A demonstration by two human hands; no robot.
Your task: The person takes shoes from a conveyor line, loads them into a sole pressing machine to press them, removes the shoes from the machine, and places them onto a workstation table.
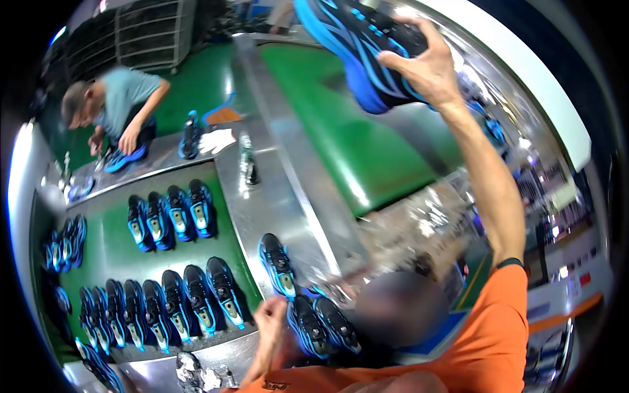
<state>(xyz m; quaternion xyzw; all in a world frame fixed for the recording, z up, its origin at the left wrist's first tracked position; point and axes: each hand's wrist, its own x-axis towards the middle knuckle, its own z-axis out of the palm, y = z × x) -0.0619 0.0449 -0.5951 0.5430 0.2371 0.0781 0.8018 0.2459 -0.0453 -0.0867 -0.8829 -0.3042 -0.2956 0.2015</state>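
Observation:
At the top right, my right hand (pixel 429 62) is wrapped round a black and blue shoe (pixel 367 56), thumb on its near side and fingers at its upper. My left hand (pixel 270 321) is low in the middle, its fingers curled together; whether anything is between them is too small to tell. Just above it stands a single black and blue shoe (pixel 278 265) on the metal surface (pixel 262 216). Two more shoes (pixel 311 327) lie side by side to the right of my left hand.
Several shoes stand in rows on the green surface (pixel 177 255) at left. Beyond it a co-worker (pixel 124 105) bends over a shoe. A white glove (pixel 216 141) and a bottle (pixel 247 160) lie on the metal edge. A green belt (pixel 367 150) runs at centre right.

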